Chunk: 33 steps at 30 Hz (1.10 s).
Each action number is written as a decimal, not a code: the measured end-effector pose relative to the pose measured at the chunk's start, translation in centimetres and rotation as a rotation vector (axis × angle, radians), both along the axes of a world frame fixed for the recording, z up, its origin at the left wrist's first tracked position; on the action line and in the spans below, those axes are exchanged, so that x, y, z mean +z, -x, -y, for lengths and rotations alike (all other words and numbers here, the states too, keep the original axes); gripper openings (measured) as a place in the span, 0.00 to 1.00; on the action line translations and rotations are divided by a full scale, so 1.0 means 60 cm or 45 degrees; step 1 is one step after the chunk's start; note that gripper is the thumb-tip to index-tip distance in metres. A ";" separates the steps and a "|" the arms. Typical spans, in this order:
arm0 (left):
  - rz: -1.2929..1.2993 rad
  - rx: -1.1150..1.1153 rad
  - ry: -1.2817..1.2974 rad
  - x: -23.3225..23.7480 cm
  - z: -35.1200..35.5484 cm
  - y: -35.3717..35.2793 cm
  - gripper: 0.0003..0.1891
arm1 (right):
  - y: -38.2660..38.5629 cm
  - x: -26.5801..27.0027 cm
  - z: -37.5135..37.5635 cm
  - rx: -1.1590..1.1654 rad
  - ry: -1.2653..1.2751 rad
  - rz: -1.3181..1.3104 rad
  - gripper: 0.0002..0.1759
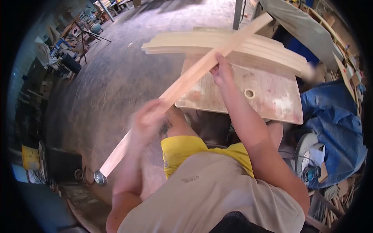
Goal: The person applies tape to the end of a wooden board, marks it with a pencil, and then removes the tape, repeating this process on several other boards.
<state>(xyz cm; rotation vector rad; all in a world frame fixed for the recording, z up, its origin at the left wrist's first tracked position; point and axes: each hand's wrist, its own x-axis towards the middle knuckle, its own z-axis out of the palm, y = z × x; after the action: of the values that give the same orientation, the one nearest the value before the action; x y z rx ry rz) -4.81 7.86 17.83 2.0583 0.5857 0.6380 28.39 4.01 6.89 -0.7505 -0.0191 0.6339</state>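
A long pale wooden plank runs diagonally across the view, from the lower left up to the top right. My right hand grips it above the middle, thumb on top and fingers underneath. Lower down, my left hand is wrapped round the same plank; motion blurs its fingers. Beneath the plank's upper part, a stack of similar wooden strips lies across the far side of a wooden board with a round ring or hole on it.
A round metal object is at the plank's lower end. On the right lie a blue tarp and a power tool. A yellow container stands at the far left. Clutter lines both sides of the concrete floor.
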 end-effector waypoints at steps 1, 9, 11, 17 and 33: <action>-0.107 0.124 -0.347 0.014 -0.034 0.052 0.26 | -0.006 0.002 -0.008 0.013 0.018 0.002 0.20; -1.232 0.260 0.090 -0.194 -0.122 0.448 0.28 | -0.026 0.016 -0.079 0.028 0.015 0.012 0.19; -0.955 0.314 0.463 -0.184 -0.063 0.406 0.31 | -0.046 0.022 -0.097 0.044 0.040 0.037 0.20; -0.665 0.246 0.732 -0.197 0.009 0.332 0.30 | 0.004 0.000 -0.169 0.113 -0.031 -0.029 0.22; -0.598 0.197 0.691 -0.242 0.003 0.122 0.34 | 0.030 -0.110 -0.190 -0.187 -0.059 -0.318 0.14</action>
<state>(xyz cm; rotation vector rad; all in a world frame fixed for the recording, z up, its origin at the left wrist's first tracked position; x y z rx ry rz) -12.16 7.66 3.32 1.6478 1.0662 0.0474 26.57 15.43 0.26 -0.6178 0.2476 0.5814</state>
